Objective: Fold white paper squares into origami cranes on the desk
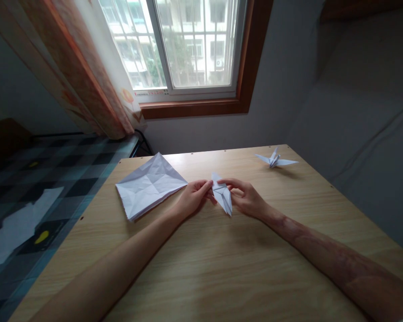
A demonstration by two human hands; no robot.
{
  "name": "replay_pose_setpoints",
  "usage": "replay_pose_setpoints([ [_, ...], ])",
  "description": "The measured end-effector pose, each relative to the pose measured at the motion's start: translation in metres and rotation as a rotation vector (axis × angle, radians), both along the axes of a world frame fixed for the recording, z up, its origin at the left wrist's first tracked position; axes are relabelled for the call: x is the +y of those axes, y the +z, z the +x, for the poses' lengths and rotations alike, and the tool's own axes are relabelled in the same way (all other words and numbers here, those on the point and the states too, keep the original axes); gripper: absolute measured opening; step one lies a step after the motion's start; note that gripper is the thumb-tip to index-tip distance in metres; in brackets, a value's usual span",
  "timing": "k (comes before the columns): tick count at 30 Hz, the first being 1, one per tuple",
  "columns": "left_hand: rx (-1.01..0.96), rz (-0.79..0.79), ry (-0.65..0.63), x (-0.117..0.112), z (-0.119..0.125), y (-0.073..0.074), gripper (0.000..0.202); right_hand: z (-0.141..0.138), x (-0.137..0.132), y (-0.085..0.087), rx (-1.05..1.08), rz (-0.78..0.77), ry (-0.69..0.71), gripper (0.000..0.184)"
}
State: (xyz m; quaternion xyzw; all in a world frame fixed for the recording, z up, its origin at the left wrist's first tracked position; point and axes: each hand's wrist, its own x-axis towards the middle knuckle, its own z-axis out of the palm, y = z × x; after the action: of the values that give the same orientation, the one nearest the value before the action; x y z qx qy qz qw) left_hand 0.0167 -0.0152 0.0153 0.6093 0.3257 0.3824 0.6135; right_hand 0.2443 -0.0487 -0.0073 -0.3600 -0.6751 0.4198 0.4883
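So yeah, the folded paper is pinched both sides: left hand clamped left, right hand gripping right.

A small white paper piece, folded into a slender, layered diamond, sits just off the centre of the view, toward 5 o'clock. Its long axis slants from 11 o'clock, at the paler upper end, to 5 o'clock, where the paper narrows to a point and its layers appear split. Overlapping flaps show on the upward face, with a shadowed line crossing near the middle. The left hand pinches its edge at 10 o'clock; the right hand grips from 2 o'clock, partly covering the side. Its underside is hidden.
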Motion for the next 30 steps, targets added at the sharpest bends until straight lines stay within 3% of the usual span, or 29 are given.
replay_pose_setpoints([
  [5, 0.132, 0.104, -0.013, -0.008, 0.000, 0.006, 0.056, -0.001, 0.001, 0.003, -0.018, 0.000, -0.089, 0.023],
  [8, 0.194, 0.182, 0.097, -0.013, 0.000, 0.008, 0.048, -0.001, 0.001, 0.006, -0.066, -0.005, -0.115, 0.033],
  [11, 0.234, 0.384, 0.215, -0.016, -0.001, 0.011, 0.035, 0.001, 0.003, 0.004, -0.062, -0.035, -0.110, 0.040],
  [14, 0.246, 0.536, 0.155, -0.018, 0.000, 0.015, 0.030, 0.002, 0.006, 0.001, -0.025, -0.069, -0.025, 0.040],
  [18, 0.225, 0.339, 0.063, -0.018, 0.000, 0.015, 0.038, 0.000, 0.006, -0.002, -0.010, -0.124, 0.056, 0.044],
  [22, 0.160, 0.139, -0.011, -0.014, 0.000, 0.014, 0.046, -0.003, 0.005, -0.002, 0.027, -0.131, -0.012, 0.041],
  [27, 0.102, 0.043, -0.100, -0.011, 0.000, 0.016, 0.048, -0.003, 0.003, 0.002, 0.022, 0.018, -0.180, 0.058],
  [30, 0.097, 0.029, -0.134, -0.011, 0.000, 0.016, 0.050, -0.002, 0.003, 0.004, -0.076, 0.115, -0.211, 0.045],
])
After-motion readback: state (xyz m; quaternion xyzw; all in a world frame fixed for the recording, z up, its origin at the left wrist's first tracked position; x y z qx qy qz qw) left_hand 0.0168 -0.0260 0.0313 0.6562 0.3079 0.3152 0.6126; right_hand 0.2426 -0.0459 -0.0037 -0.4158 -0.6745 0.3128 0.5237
